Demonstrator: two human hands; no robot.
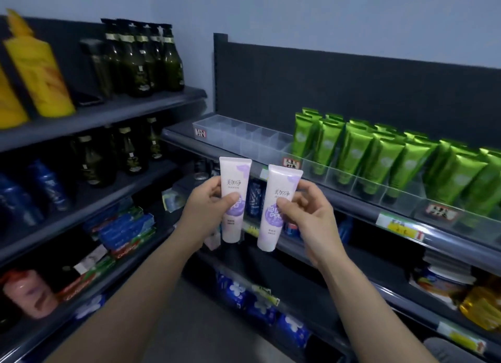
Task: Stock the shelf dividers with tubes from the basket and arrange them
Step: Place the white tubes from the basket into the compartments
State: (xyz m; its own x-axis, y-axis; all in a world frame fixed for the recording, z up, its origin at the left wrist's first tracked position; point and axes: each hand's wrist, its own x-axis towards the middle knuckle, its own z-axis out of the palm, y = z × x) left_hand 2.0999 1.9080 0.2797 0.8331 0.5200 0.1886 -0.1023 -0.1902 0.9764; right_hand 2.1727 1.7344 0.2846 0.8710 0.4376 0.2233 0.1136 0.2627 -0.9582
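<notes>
Nearest, we note grey aisle floor (pixel 187 324) between dark shelving; our left hand (pixel 202 210) pinches a lilac-and-white tube (pixel 234 178) between thumb and curled fingers; our right hand (pixel 311 216) grips a second tube (pixel 282 183) likewise; both tubes upright, caps down, slightly apart, before the shelf edge (pixel 352 212); beyond, clear dividers (pixel 244 140) at the shelf's left, green tubes (pixel 379 159) packed rightward; dark back panel (pixel 325 86), pale wall (pixel 298 15) behind.

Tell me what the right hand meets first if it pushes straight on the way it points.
Probably the front wall of the clear plastic divider tray, near its empty compartments, struck first by the pale purple tube the right hand grips; depth is unclear.
</notes>
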